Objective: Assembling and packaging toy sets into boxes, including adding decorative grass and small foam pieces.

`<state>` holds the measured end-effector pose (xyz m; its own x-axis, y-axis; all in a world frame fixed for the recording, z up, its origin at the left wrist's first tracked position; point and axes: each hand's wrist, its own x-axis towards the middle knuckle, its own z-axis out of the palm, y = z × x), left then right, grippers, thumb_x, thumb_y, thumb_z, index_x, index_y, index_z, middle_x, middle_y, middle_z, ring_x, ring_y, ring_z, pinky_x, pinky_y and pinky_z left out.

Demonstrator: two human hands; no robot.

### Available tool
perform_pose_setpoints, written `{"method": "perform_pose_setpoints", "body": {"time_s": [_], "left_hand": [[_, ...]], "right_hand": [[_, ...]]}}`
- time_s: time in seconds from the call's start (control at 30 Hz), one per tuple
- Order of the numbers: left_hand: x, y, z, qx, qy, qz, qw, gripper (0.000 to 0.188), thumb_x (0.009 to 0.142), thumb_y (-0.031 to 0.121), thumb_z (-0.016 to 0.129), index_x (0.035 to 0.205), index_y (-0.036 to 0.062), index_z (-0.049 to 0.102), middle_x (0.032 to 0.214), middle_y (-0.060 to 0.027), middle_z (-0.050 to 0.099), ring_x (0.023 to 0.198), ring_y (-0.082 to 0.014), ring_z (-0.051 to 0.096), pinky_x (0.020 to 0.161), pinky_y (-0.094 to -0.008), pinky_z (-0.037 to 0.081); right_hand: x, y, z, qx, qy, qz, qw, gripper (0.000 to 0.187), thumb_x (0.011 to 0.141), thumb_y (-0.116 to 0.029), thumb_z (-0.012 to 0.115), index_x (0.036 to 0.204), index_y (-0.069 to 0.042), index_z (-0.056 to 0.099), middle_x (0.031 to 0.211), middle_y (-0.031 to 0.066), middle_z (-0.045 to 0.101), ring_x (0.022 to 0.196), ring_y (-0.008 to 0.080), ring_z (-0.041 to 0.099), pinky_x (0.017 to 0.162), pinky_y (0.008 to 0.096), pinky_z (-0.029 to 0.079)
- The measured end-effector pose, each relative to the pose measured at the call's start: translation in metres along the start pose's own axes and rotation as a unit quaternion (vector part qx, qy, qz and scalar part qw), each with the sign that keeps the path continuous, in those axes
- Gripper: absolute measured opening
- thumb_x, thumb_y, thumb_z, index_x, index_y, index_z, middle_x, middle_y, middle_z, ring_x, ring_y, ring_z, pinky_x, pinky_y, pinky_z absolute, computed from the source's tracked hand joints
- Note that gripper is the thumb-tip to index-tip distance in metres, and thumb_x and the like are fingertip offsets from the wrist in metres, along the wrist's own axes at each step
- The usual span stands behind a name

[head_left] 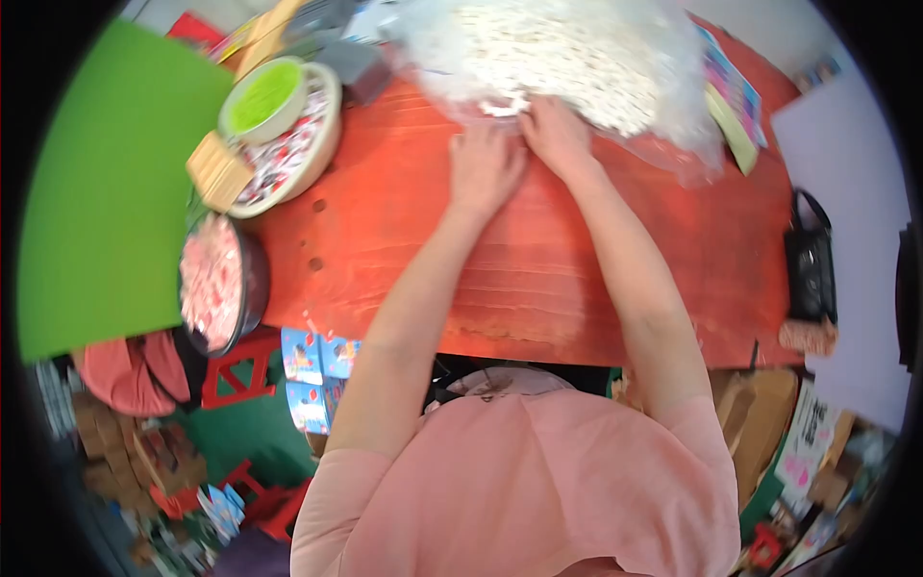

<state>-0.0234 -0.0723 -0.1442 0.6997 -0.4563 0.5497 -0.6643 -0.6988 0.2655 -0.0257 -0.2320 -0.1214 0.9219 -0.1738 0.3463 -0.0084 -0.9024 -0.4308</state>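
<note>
Left hand [488,168] and right hand [560,137] together at the near edge of a heap of small white pieces [567,67], top centre of the frame.
The step in hand looks like handling pieces at the lower edge of the clear plastic bag [694,149] on the red surface [385,240]. Fingers of both hands are bent; I cannot tell whether either grasps anything. The next move seems to call for light fingertip control around the loose plastic.
</note>
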Motion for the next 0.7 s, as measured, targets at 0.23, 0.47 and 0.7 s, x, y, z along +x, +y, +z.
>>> {"method": "perform_pose_setpoints", "body": {"time_s": [0.23, 0.47, 0.7], "left_hand": [[-0.024, -0.006, -0.013, -0.114, 0.119, -0.054, 0.985, 0.03, 0.081, 0.013, 0.073, 0.109, 0.0085, 0.064, 0.12, -0.0139, 0.059, 0.116, -0.0341, 0.055, 0.097, -0.0506, 0.041], [-0.078, -0.051, -0.144, -0.014, 0.162, 0.006, 0.987, 0.037, 0.077, 0.01, 0.076, 0.111, 0.0056, 0.062, 0.127, -0.0177, 0.057, 0.115, -0.0363, 0.057, 0.101, -0.0527, 0.039], [-0.024, -0.203, -0.23, 0.246, 0.287, -0.27, 0.885, 0.086, 0.075, 0.031, 0.087, 0.145, 0.0065, 0.043, 0.154, -0.0268, 0.032, 0.142, -0.0472, 0.033, 0.107, -0.0635, 0.035]], "right_hand": [[-0.008, 0.022, 0.003, 0.118, -0.018, 0.018, 0.993, 0.022, 0.098, -0.019, 0.06, 0.104, 0.001, 0.065, 0.103, 0.0237, 0.068, 0.097, 0.0422, 0.066, 0.082, 0.0484, 0.053], [-0.061, 0.007, -0.016, 0.214, -0.023, 0.015, 0.976, 0.017, 0.101, -0.007, 0.056, 0.113, 0.001, 0.065, 0.096, 0.0154, 0.068, 0.088, 0.0229, 0.066, 0.08, 0.0352, 0.053], [-0.093, -0.109, 0.011, 0.358, -0.095, -0.021, 0.929, 0.021, 0.101, -0.006, 0.056, 0.12, 0.001, 0.063, 0.1, 0.013, 0.069, 0.092, 0.0188, 0.067, 0.083, 0.0324, 0.054]]}}
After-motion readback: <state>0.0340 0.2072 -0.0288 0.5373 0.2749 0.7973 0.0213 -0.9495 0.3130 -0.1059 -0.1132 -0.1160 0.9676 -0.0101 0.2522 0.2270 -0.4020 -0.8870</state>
